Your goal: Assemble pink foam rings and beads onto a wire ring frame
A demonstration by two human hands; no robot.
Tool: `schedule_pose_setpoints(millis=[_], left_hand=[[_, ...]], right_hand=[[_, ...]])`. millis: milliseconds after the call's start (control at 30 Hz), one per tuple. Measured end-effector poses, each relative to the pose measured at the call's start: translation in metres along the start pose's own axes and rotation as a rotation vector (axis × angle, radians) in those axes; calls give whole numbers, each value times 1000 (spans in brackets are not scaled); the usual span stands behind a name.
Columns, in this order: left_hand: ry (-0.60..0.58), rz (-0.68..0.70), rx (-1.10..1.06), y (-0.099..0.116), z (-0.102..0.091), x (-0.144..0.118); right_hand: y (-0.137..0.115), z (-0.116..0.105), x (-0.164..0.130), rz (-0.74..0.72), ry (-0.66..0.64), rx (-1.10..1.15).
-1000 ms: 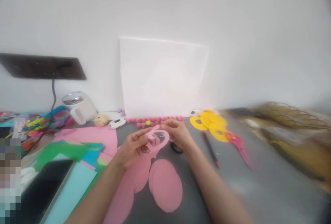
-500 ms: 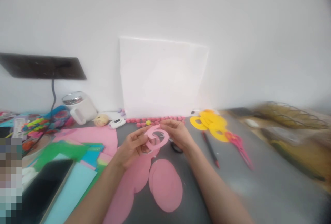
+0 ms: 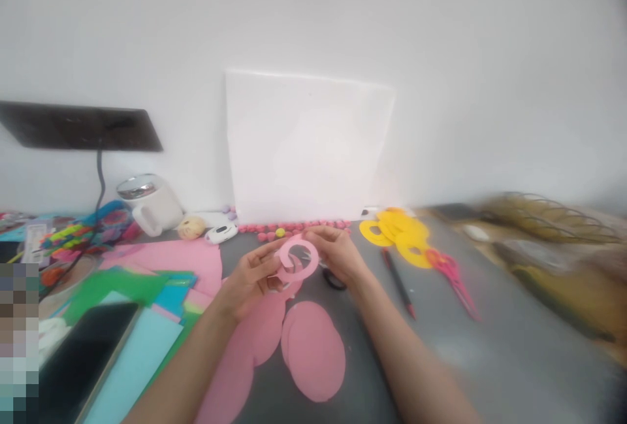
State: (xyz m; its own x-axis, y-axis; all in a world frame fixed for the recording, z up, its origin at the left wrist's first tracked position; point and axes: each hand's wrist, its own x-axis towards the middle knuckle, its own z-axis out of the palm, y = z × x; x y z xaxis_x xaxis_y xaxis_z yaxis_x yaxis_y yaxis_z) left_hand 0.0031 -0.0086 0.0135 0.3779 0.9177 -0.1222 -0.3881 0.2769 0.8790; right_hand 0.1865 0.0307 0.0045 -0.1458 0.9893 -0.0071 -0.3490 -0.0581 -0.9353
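Between my two hands a pink paper ring (image 3: 307, 270) is held up above the grey table. My left hand (image 3: 253, 276) pinches its left side, fingers closed. My right hand (image 3: 336, 251) grips the upper right edge of the ring between thumb and fingers. Below it lie overlapping pink paper circles (image 3: 317, 355), and a pink sheet with rounded edges (image 3: 235, 365) extends under my left forearm. A black loop, perhaps a scissor handle (image 3: 334, 278), shows partly behind my right wrist.
Yellow paper rings (image 3: 414, 251), pink scissors (image 3: 454, 277) and a dark pencil (image 3: 399, 285) lie to the right. Coloured sheets (image 3: 115, 290) and a phone (image 3: 91, 352) are at left. A white mug (image 3: 155, 205) and a white board (image 3: 311, 149) stand near the wall.
The pink paper's loose upper end has come down, so the strip now looks like a rounder, closed ring. Both hands have stayed almost in place.
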Motion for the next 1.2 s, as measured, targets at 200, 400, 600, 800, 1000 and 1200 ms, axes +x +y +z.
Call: schedule_pose_setpoints(millis=[200, 400, 600, 800, 1000, 1200], left_hand=[[7, 10, -31, 1, 1, 0], [18, 9, -26, 1, 3, 0], [12, 20, -48, 0, 3, 0], [23, 22, -55, -1, 1, 1], [24, 28, -53, -2, -1, 2], [36, 4, -21, 1, 3, 0]], right_hand=[[1, 0, 1, 14, -33, 24], [1, -1, 0, 23, -12, -1], [0, -1, 2, -25, 21, 15], [3, -3, 3, -39, 13, 13], [3, -3, 3, 1, 5, 32], [4, -4, 2, -36, 2, -11]])
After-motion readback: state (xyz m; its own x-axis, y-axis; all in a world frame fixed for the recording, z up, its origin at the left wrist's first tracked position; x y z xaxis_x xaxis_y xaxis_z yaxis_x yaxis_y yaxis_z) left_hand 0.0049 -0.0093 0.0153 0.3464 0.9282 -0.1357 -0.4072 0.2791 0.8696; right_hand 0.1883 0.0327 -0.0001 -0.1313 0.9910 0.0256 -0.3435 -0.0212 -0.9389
